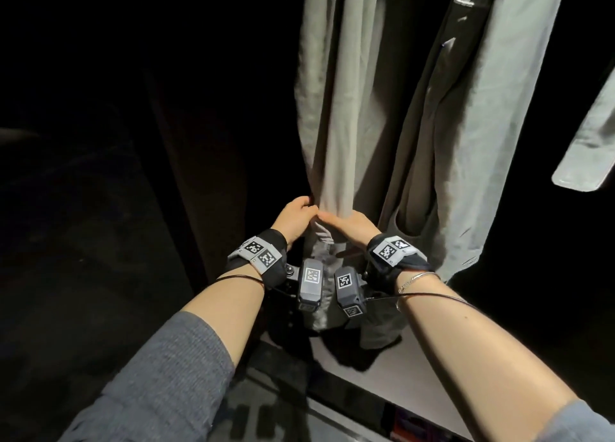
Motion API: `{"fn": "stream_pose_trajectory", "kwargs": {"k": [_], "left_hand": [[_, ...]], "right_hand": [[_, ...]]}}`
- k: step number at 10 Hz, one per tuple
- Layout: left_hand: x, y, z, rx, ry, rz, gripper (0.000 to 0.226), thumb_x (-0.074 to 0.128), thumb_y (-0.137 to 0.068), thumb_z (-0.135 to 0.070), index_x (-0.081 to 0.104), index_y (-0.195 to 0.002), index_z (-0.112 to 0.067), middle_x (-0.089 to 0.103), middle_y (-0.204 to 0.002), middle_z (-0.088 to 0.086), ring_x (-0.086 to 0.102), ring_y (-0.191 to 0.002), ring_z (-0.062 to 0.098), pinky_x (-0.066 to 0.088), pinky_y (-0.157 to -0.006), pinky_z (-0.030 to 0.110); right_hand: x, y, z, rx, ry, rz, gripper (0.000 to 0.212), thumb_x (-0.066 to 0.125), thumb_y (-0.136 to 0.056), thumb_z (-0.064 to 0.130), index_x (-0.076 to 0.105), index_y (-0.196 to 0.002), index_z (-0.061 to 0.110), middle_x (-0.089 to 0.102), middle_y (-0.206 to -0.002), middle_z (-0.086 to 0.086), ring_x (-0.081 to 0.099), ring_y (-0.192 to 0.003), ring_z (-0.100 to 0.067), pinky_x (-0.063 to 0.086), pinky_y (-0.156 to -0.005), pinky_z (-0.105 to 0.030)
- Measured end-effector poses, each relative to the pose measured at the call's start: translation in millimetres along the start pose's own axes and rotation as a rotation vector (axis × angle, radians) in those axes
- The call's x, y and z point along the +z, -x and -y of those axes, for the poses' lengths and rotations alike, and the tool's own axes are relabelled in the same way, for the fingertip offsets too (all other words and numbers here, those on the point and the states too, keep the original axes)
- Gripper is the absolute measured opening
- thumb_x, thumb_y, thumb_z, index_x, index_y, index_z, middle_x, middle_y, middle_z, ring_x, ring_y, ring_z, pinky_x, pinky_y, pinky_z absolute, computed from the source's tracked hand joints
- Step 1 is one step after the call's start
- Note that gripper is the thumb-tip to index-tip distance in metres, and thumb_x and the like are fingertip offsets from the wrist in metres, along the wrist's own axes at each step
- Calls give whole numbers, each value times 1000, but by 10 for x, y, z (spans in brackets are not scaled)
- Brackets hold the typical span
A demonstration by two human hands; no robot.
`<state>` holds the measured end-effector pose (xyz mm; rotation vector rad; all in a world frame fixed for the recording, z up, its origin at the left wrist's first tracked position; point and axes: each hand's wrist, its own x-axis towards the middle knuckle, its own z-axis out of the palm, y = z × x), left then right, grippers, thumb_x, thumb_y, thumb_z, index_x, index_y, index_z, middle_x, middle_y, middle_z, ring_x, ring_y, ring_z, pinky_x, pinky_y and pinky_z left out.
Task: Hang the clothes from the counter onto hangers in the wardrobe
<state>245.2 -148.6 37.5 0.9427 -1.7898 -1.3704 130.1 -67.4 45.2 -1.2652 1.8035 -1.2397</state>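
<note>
Two hands — left hand (297, 215), right hand (353, 223) — grip one hanging garment (336, 108); second garment (492, 125) beside.

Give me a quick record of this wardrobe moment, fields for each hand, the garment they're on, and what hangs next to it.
left hand: grips the beige garment's lower part from its left side
right hand: fingers lie across the same gathered fabric from the right
beige garment: hanging, bunched where the hands meet
pale green shirt: hanging to the right, apart from the hands
shirt cuff: at the right edge
lighting: dark, surroundings unreadable
</note>
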Motion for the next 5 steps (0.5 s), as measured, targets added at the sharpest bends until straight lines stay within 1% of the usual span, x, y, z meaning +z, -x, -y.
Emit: {"fn": "stream_pose_trajectory", "kwargs": {"k": [1, 2, 3, 4, 5], "left_hand": [[10, 72, -20, -145, -36, 121, 30, 45, -98, -32, 60, -115, -13, 63, -106, 6, 60, -89, 16, 40, -75, 29], [-54, 115, 80, -265, -92, 261, 39, 40, -99, -43, 58, -121, -17, 66, -114, 1, 64, -95, 14, 41, -84, 32], [-152, 100, 62, -222, -70, 194, 35, 41, -100, -38, 57, -122, -16, 66, -111, -1, 63, -97, 14, 43, -79, 29], [-269, 89, 2, -155, 47, 123, 23, 47, -98, -32, 58, -113, -17, 67, -108, -1, 64, -92, 12, 44, -70, 24], [-358, 117, -24, -88, 115, 48, 19, 49, -97, -24, 58, -112, -16, 67, -102, -1, 63, -87, 11, 45, -73, 24]], "right_hand": [[-20, -64, -36, 45, 50, -67, 52, 59, -87, 50, 67, -114, 6, 66, -115, -13, 62, -107, -24, 47, -100, -36], [10, -99, -182, 193, -28, -104, 52, 66, -81, 51, 65, -108, 8, 67, -107, -12, 66, -95, -25, 56, -85, -40], [18, -62, -199, 291, -47, -86, 51, 64, -84, 49, 60, -111, 7, 64, -89, -12, 64, -72, -25, 50, -48, -25], [36, -82, -160, 347, 19, -45, 47, 60, -89, 42, 55, -113, 2, 62, -59, -12, 59, -38, -19, 48, -40, -24], [101, -92, -120, 370, 4, 7, 29, 56, -92, 34, 51, -92, 6, 62, -59, -10, 59, -41, -22, 44, -47, -23]]}}
